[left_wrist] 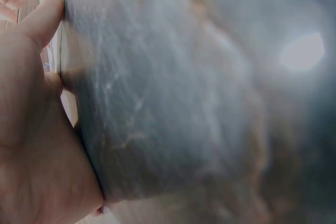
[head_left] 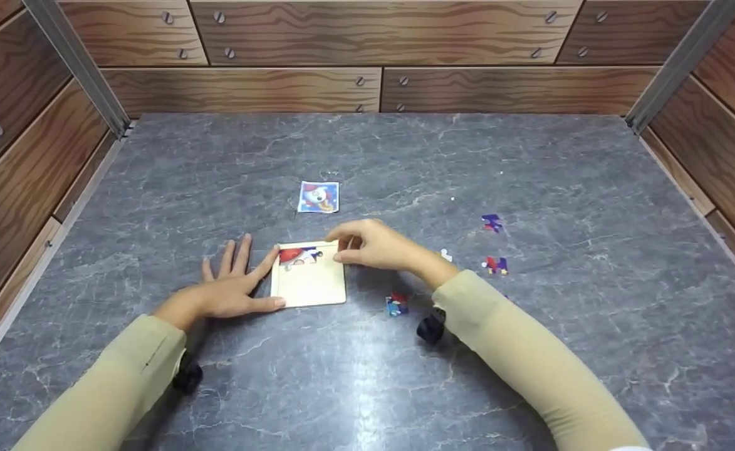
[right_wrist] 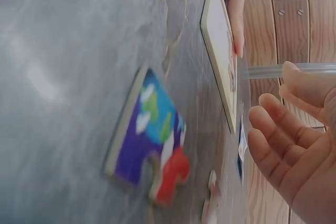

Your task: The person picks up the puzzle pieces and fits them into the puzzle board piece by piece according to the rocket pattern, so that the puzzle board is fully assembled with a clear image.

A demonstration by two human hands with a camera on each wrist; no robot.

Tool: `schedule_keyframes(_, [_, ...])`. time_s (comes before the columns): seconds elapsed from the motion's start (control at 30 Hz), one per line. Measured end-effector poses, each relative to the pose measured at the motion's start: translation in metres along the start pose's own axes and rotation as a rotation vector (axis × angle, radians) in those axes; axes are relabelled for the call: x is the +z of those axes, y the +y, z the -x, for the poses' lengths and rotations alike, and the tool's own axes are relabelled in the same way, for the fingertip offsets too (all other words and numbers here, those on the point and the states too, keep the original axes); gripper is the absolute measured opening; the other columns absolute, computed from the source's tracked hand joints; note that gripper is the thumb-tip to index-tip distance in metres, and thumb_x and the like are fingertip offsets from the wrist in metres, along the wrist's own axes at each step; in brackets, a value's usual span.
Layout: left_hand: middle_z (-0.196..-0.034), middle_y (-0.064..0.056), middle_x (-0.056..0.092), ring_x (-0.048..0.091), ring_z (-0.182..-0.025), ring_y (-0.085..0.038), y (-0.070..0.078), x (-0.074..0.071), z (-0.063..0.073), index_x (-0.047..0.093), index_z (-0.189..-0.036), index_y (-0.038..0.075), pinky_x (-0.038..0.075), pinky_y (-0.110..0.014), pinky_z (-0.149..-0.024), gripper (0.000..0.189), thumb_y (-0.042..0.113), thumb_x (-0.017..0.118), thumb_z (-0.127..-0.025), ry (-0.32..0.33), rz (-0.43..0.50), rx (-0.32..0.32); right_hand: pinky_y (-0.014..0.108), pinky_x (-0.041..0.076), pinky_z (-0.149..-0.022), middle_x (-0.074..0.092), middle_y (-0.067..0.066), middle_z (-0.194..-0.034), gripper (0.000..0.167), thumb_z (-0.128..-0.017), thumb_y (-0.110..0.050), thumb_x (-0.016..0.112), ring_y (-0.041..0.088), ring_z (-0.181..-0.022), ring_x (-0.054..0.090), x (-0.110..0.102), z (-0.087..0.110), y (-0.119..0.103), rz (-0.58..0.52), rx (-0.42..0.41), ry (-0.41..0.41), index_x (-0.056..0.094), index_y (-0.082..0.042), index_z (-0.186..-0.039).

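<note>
A pale square puzzle tray [head_left: 309, 287] lies on the table, with joined red, white and purple puzzle pieces [head_left: 300, 256] along its upper left edge. My left hand [head_left: 232, 294] is spread on the tabletop, thumb and index finger touching the tray's left side. At the tray's upper right corner hovers my right hand [head_left: 376, 244], fingers loosely bent and thumb apart from them. No piece shows between the fingers in the right wrist view, where a blue, purple and red puzzle piece [right_wrist: 149, 140] lies near the hand.
Beyond the tray lies a small rocket picture card [head_left: 319, 197]. Loose pieces sit to the right: a purple one [head_left: 492, 223], a red and purple one [head_left: 496, 265] and a whitish one [head_left: 445, 255] by the right wrist. Wood-patterned walls [head_left: 380, 37] bound the table.
</note>
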State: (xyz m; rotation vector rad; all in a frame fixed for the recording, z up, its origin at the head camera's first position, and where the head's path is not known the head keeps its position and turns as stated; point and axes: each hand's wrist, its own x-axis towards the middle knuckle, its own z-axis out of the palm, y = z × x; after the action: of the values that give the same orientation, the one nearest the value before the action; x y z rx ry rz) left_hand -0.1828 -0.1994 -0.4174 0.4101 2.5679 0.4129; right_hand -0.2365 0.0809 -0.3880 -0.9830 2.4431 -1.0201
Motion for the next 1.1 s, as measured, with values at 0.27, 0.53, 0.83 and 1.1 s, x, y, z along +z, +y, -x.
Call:
schedule_keyframes(0.27, [-0.146,-0.019,-0.031,-0.031,-0.13,-0.041,-0.002,0.001,0.001,-0.008,-0.149,0.031,-0.019,-0.07,-0.09,0.097,0.076,0.042,-0.079,0.006,-0.001,0.016,0.03,0.051,-0.071,0.065,0.007,-0.098,0.035,-0.089,-0.022,0.065,0.019,-0.086,0.061,-0.013,0.019,0.014,-0.032,-0.013,0.049,0.062,-0.005,-0.12])
schedule_keyframes(0.53, [-0.146,-0.018,-0.032,-0.031,-0.129,-0.041,0.0,-0.001,0.0,-0.009,-0.149,0.03,-0.02,-0.07,-0.09,0.097,0.075,0.042,-0.08,-0.003,0.006,0.024,0.033,0.05,-0.075,0.065,0.008,-0.097,0.034,-0.089,-0.021,0.065,0.019,-0.085,0.059,-0.033,0.041,0.032,-0.031,0.011,0.116,0.063,-0.004,-0.118])
schedule_keyframes(0.83, [-0.146,-0.018,-0.032,-0.031,-0.129,-0.041,-0.002,0.0,-0.003,-0.01,-0.148,0.032,-0.021,-0.07,-0.089,0.097,0.078,0.04,-0.078,0.0,-0.012,0.019,0.034,0.048,-0.076,0.065,0.008,-0.095,0.034,-0.088,-0.02,0.065,0.019,-0.084,0.058,-0.055,0.062,0.043,-0.01,0.047,0.182,0.063,-0.003,-0.118])
schedule_keyframes(1.1, [-0.146,-0.018,-0.032,-0.031,-0.13,-0.041,-0.002,0.001,-0.001,-0.008,-0.149,0.031,-0.021,-0.07,-0.089,0.097,0.077,0.041,-0.079,0.002,-0.001,0.015,0.034,0.047,-0.073,0.065,0.007,-0.095,0.035,-0.089,-0.024,0.064,0.021,-0.084,0.058,-0.066,0.081,0.055,-0.016,0.107,0.219,0.063,-0.005,-0.118])
